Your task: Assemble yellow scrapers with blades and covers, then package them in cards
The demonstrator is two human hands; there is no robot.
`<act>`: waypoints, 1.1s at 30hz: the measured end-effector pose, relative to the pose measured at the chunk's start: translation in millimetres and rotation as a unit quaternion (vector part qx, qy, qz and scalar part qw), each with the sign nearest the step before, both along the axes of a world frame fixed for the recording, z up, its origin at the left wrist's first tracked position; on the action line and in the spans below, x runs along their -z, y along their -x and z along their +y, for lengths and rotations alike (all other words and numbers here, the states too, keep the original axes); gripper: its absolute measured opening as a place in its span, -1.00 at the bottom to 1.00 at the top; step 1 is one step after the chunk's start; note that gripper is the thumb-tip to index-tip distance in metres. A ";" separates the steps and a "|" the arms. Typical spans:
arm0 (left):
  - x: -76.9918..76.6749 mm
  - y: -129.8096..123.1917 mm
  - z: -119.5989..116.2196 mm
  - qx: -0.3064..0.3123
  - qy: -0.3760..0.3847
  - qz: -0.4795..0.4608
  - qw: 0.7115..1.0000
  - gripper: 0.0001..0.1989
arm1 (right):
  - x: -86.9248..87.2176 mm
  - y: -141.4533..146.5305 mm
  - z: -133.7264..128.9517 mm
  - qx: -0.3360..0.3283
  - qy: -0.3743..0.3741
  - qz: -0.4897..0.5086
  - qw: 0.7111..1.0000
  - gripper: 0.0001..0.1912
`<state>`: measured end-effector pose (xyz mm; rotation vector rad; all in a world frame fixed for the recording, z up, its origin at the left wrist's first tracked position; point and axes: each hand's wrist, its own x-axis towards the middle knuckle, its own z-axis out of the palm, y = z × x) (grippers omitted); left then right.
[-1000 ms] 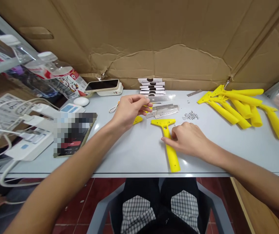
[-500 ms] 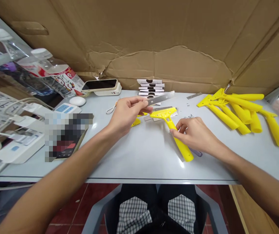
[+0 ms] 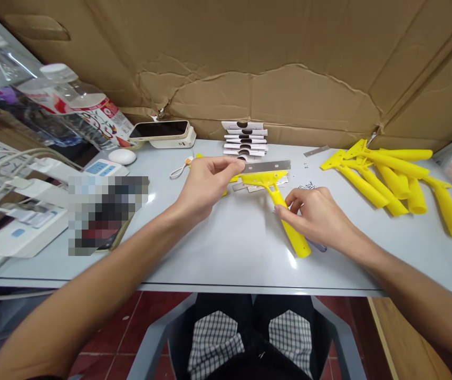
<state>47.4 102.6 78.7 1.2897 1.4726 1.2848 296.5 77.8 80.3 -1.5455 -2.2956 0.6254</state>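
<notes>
Pinched in my left hand [image 3: 209, 184] is a flat metal blade [image 3: 269, 166] with small holes. It lies level along the top edge of a yellow scraper handle's head; whether they touch I cannot tell. My right hand [image 3: 316, 212] is closed around the shaft of that yellow scraper handle [image 3: 295, 235], which slants down toward me. Behind the head, several more blades [image 3: 240, 187] lie on the table. A heap of small screws [image 3: 308, 186] sits just beyond my right hand, and a purplish tool [image 3: 320, 247] is partly hidden under it.
More yellow scraper handles [image 3: 397, 174] are piled on the right. White paper sleeves [image 3: 244, 138] stack up at the back, by a cardboard wall [image 3: 257, 42]. On the left are phones [image 3: 160, 129], a power strip [image 3: 23, 229], cables and bottles [image 3: 95, 116]. One loose blade [image 3: 316, 151] lies near the pile.
The blade in my left hand has turned from a tilt to level and come down to the scraper head's edge. My right hand keeps its grip on the handle. The view has shifted slightly.
</notes>
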 end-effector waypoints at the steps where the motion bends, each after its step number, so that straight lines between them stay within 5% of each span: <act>1: 1.4 -0.1 0.3 0.003 -0.002 -0.005 1.000 -0.79 | 0.2 0.2 -0.7 -0.001 -0.001 0.004 1.000 -0.71; 11: 4.6 -5.9 -0.2 0.071 0.055 -0.078 0.993 -0.81 | 9.8 4.9 -6.9 0.011 -0.022 0.063 0.998 -0.72; 23: -9.7 -3.7 4.6 0.053 0.085 -0.063 0.993 -0.91 | 12.8 6.5 -6.0 0.014 -0.034 0.062 0.997 -0.71; 28: -9.4 -2.0 0.1 0.065 0.066 -0.044 0.995 -0.88 | 1.0 1.6 3.5 0.036 0.026 0.138 0.989 -0.60; 33: -13.0 -3.1 -5.8 0.107 0.075 -0.020 0.991 -0.82 | -8.8 -11.6 23.5 0.085 0.139 0.260 0.952 -0.60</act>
